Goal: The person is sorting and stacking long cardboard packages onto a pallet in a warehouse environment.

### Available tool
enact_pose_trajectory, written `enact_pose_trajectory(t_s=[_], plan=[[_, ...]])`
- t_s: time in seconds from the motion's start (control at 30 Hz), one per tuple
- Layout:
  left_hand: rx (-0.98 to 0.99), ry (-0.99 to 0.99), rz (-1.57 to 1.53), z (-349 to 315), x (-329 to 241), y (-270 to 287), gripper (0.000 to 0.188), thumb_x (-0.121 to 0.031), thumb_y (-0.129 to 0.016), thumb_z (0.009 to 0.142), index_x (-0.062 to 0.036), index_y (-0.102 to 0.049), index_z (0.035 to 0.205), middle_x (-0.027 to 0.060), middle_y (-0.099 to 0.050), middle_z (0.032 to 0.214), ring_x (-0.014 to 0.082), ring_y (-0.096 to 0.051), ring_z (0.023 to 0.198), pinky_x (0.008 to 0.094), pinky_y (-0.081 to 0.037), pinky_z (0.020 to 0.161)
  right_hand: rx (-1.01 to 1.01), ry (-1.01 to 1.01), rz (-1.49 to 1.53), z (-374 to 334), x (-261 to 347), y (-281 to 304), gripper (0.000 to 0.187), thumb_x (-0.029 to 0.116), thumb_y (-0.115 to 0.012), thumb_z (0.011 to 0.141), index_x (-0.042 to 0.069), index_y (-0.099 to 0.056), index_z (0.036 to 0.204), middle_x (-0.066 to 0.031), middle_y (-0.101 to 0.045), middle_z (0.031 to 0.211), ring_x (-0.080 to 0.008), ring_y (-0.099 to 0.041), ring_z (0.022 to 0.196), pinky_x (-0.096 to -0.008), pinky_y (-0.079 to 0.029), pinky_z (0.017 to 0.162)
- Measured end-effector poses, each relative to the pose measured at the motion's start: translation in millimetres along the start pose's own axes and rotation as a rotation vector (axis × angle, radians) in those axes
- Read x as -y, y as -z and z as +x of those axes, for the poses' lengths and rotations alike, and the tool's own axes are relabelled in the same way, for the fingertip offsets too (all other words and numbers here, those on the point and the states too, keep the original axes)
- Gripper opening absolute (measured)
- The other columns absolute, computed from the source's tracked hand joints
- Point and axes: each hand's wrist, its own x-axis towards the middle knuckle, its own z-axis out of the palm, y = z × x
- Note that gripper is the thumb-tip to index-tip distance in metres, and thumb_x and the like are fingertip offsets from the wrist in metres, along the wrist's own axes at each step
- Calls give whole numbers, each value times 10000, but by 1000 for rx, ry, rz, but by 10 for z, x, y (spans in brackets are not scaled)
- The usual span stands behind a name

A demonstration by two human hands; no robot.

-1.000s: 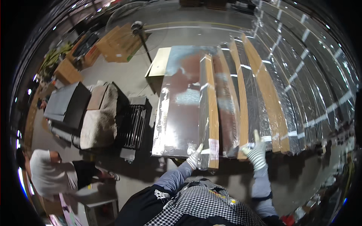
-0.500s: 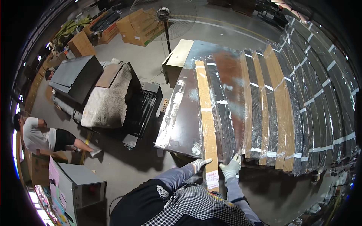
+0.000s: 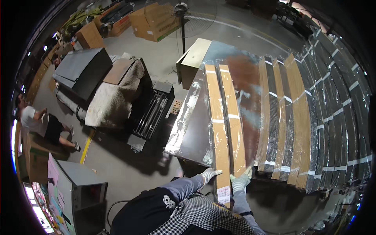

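Shiny, mottled brown-and-blue tabletop [image 3: 192,140] runs ahead of you, bearing a long, narrow, plastic-wrapped, tan cardboard-faced left bundle [image 3: 218,137] and a matching right bundle [image 3: 235,131], long axes pointing away. Your white-gloved left hand [image 3: 210,176] is on the left bundle's left edge, thumb on top; your white-gloved right hand [image 3: 241,181] is nearer the right bundle's near end. Both hands' undersides are hidden, so whether they're clenched can't be told.

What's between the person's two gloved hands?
Between the left hand and right hand, the head view shows the near part of a long cardboard-faced bundle.
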Motion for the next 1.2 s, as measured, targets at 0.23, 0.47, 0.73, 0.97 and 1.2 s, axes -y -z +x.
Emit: enact_pose_trajectory(t_s=[0.23, 0.47, 0.73, 0.97, 1.2], plan=[[166, 215, 473, -355, -205, 81, 794, -388, -792, 797, -120, -446, 1459, 92, -523, 1427, 294, -422, 1351, 466, -324, 1092, 177, 9, 194, -193, -221, 27, 884, 431, -940, 425, 66, -507, 1104, -185, -621, 1021, -385, -607, 989, -468, -513, 864], [-317, -246, -406, -545, 145, 256, 664, -242, -839, 768, -80, -507, 1320, 107, -644, 1198, 241, -630, 1077, 403, -535, 873, 378, 197, 85, -467, 94, 409, 811, 393, -913, 458, 67, -511, 1082, -196, -608, 993, -389, -598, 983, -481, -507, 865], [-720, -323, -642, -1392, -485, 463, 810, -404, -820, 766, -27, -448, 1379, 147, -591, 1294, 287, -574, 1157, 446, -467, 957, 317, 537, 73, 205, 1074, 608, 925, 357, -913, 481, 47, -469, 1231, -195, -595, 1033, -387, -571, 1007, -484, -475, 876], [-924, -511, -810, -1378, -990, 1257, 936, -407, -787, 796, 25, -294, 1465, 212, -512, 1370, 315, -580, 1158, 399, -483, 964, 232, 592, -70, 410, 2298, 657, 1080, 388, -914, 514, 42, -400, 1399, -185, -560, 1170, -353, -556, 1125, -473, -456, 957], [-877, -758, -933, -1393, -1178, 1669, 930, -219, -757, 849, -96, -134, 1529, 184, -505, 1370, 304, -582, 1142, 413, -531, 903, 216, 623, -93, 494, 2762, 685, 1096, 382, -927, 500, 45, -408, 1405, -205, -557, 1196, -364, -551, 1144, -488, -438, 982]])
